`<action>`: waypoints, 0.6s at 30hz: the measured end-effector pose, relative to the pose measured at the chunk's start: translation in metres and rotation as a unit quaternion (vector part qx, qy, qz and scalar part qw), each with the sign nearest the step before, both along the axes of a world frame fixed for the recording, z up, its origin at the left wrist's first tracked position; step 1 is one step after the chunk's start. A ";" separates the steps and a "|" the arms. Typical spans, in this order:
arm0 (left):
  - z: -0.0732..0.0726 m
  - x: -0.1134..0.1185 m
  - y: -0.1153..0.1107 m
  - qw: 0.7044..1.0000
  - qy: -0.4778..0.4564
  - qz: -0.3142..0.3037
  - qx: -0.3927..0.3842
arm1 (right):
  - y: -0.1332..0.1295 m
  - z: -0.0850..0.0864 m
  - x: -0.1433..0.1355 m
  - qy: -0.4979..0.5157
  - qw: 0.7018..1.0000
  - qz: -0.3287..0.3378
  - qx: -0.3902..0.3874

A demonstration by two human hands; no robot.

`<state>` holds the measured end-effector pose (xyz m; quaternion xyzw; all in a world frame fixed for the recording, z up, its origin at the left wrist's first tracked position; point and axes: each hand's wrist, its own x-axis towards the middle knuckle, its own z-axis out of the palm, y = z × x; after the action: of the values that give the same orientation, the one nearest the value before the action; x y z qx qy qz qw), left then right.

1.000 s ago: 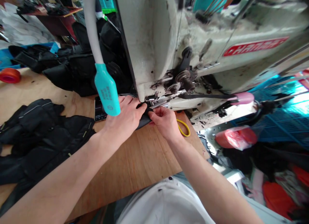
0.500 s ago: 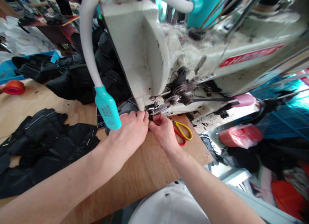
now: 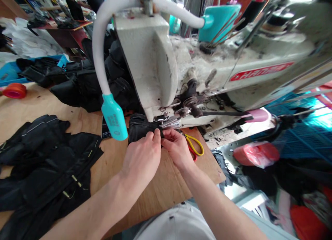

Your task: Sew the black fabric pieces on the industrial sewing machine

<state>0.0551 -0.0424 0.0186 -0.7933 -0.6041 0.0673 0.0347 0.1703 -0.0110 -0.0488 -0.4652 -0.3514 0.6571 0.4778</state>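
A black fabric piece [image 3: 138,128] lies under the head of a white sewing machine [image 3: 149,60], just in front of its presser foot. My left hand [image 3: 144,152] grips the near edge of this fabric, its fingers bent and close together. Beside it, my right hand [image 3: 177,146] pinches the fabric's right edge between thumb and fingers. The fingertips of both hands nearly meet. Yellow-and-red-handled scissors [image 3: 195,145] lie right of my right hand, their blades partly hidden.
A lamp with a turquoise head [image 3: 114,119] hangs left of the machine, over a phone [image 3: 105,128]. Black sewn pieces [image 3: 49,157] are heaped on the wooden table [image 3: 153,188]. An orange tape roll [image 3: 15,90] lies far left. A red plastic-wrapped bundle [image 3: 256,153] is at right.
Both hands have drawn slightly back toward me from the presser foot with the black fabric. More of the fabric now shows left of the needle area. The camera view has shifted a little.
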 end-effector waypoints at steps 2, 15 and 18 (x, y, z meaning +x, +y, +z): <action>-0.002 0.004 0.000 0.999 -0.021 0.019 -0.015 | 0.001 -0.002 0.003 0.004 1.000 0.008 0.000; -0.021 0.027 -0.004 0.982 -0.120 0.147 -0.020 | 0.005 -0.009 0.018 0.034 0.996 0.080 0.013; -0.019 0.031 -0.004 0.981 -0.114 0.156 -0.025 | 0.005 -0.008 0.018 0.038 0.995 0.086 0.019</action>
<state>0.0864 -0.0467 0.0000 -0.6925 -0.7185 -0.0039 -0.0651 0.1884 -0.0061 -0.0572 -0.3993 -0.3842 0.7059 0.4413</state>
